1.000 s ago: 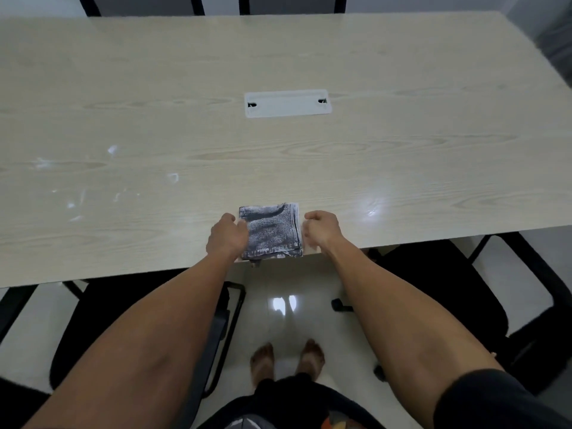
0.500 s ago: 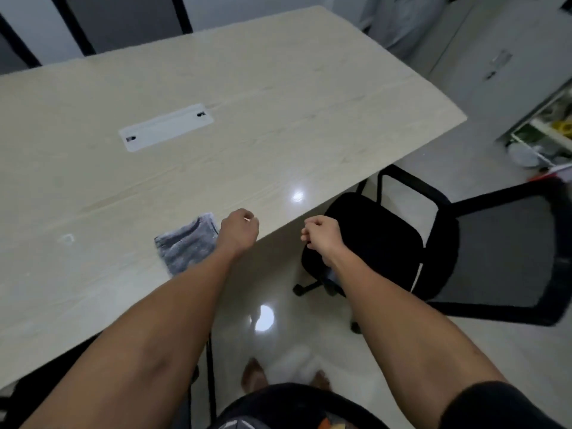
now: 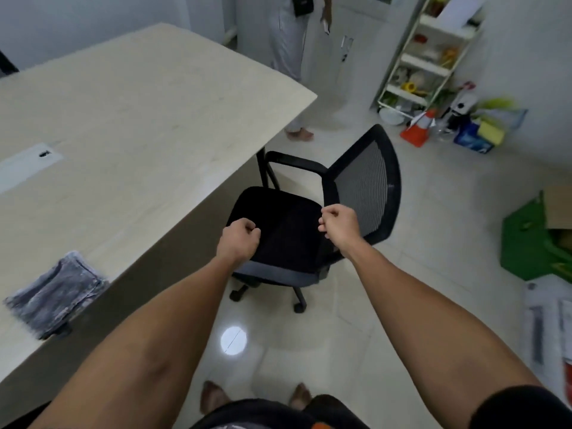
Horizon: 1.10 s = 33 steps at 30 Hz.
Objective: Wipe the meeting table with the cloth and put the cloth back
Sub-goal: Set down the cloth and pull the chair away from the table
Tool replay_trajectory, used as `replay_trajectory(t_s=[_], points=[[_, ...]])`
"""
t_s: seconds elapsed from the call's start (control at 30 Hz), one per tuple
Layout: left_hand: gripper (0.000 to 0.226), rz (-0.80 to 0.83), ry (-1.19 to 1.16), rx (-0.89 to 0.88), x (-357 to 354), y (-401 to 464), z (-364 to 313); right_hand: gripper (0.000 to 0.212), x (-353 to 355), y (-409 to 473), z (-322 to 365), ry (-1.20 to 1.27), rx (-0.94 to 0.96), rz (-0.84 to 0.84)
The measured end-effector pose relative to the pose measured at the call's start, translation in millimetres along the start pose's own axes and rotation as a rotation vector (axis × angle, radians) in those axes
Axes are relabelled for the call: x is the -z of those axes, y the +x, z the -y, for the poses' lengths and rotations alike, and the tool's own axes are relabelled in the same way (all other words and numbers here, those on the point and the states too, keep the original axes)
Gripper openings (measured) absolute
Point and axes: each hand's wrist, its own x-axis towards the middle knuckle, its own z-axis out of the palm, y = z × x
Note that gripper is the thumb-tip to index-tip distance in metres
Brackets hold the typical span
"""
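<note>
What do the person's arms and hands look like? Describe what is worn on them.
Both forearms are bare, with no watch, bracelet or glove to be seen. The left hand and right hand show no rings, as far as the blur allows. A dark short sleeve covers the right upper arm at the frame's lower right; the left sleeve is out of view.

table: left part cut off | shelf items: blurred, perhaps bottles | bystander: cropped above waist
</note>
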Motion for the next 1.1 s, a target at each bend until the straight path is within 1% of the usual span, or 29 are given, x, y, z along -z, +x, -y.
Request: replay_trajectory(t_s=[0.1, 0.2, 0.27, 0.4, 0.5, 0.63, 0.8, 0.83, 0.87, 0.93, 0.97, 1.03, 1.1], points=[[0.028, 0.025, -0.002, 0.005, -31, -6, -24, 0.024, 40, 8, -5, -0.026, 0.065, -0.053], [0.038, 0.045, 0.013, -0.015, -60, -11, -46, 0.029, 78, 13, -13, -0.128, 0.136, -0.147], [0.044, 0.086, 0.039, -0.033, -79, -17, -59, 0.031, 101, 16, -21, -0.159, 0.160, -0.210], [0.055, 0.157, 0.120, -0.061, -104, -15, -65, 0.033, 128, 28, -33, -0.210, 0.241, -0.330], [0.062, 0.189, 0.209, -0.073, -125, -4, -59, 0.041, 139, 48, -45, -0.213, 0.170, -0.355], [0.069, 0.233, 0.325, -0.087, -156, 13, -40, 0.057, 143, 76, -58, -0.187, 0.063, -0.313], [0.078, 0.322, 0.504, -0.095, -190, 36, -9, 0.065, 143, 119, -69, -0.032, 0.003, -0.292], [0.078, 0.340, 0.526, -0.092, -196, 42, -3, 0.062, 141, 126, -72, 0.006, 0.003, -0.288], [0.079, 0.362, 0.539, -0.087, -203, 48, 4, 0.054, 139, 133, -75, 0.038, 0.006, -0.287], [0.079, 0.394, 0.553, -0.082, -215, 57, 17, 0.027, 137, 142, -79, 0.058, 0.054, -0.303], [0.080, 0.410, 0.565, -0.088, -219, 61, 22, 0.024, 135, 143, -79, 0.064, 0.079, -0.315], [0.078, 0.453, 0.595, -0.097, -229, 66, 32, 0.029, 129, 143, -82, 0.067, 0.109, -0.340], [0.069, 0.484, 0.622, -0.104, -236, 68, 40, 0.032, 123, 143, -86, 0.077, 0.139, -0.370]])
